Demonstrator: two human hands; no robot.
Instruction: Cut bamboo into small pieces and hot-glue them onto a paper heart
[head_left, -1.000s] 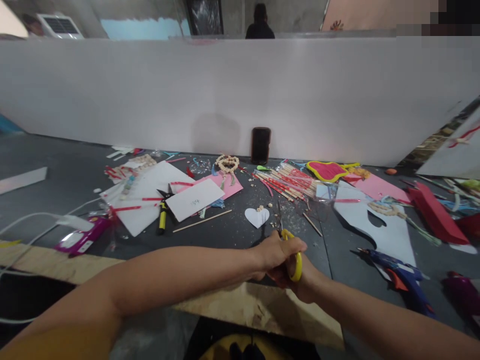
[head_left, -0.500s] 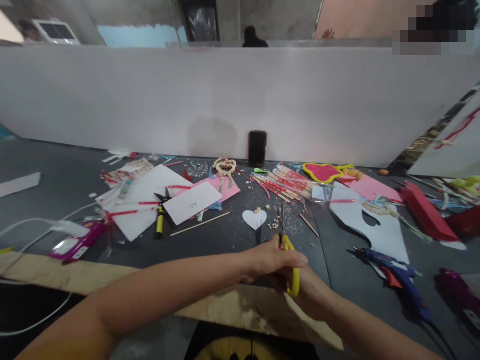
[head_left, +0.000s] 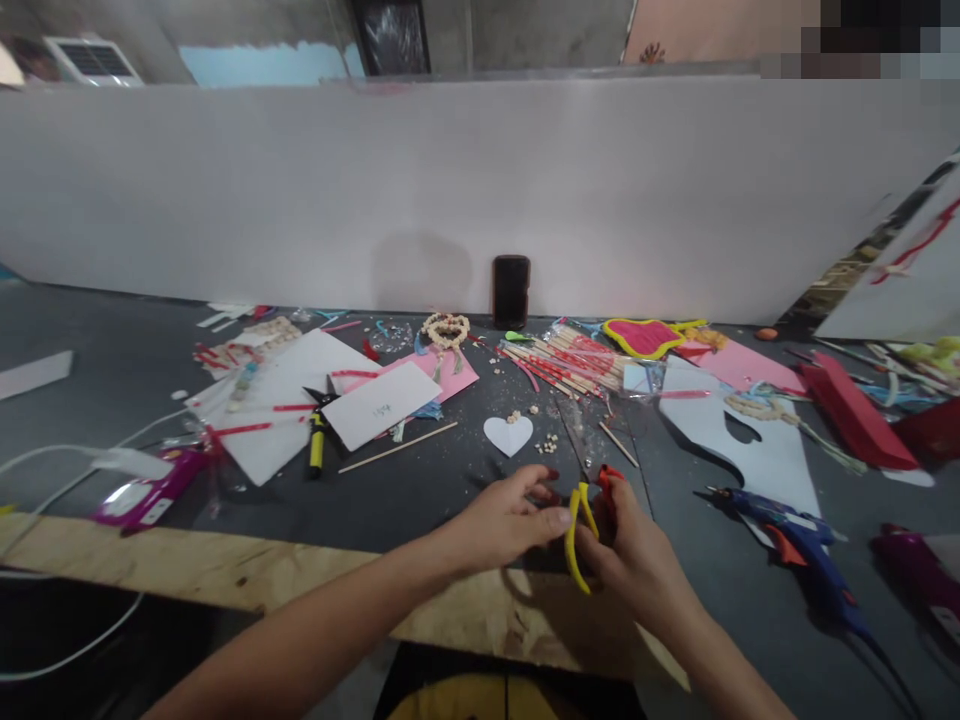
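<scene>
I see the right hand gripping scissors pointed at the far edge of the worktop; the left hand, half-spread, seemingly empty, is nearer the paper heart.

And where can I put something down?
There's bare table between the far-left white strip and the white paper, and between the thin stick and wooden edge. Along the white panel it's crowded: red-striped sticks, pink paper.

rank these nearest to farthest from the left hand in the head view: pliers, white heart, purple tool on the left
From the left hand:
1. White heart: just ahead of the hand.
2. Pliers: off to the left.
3. Purple tool: farther left, past the pliers.
</scene>
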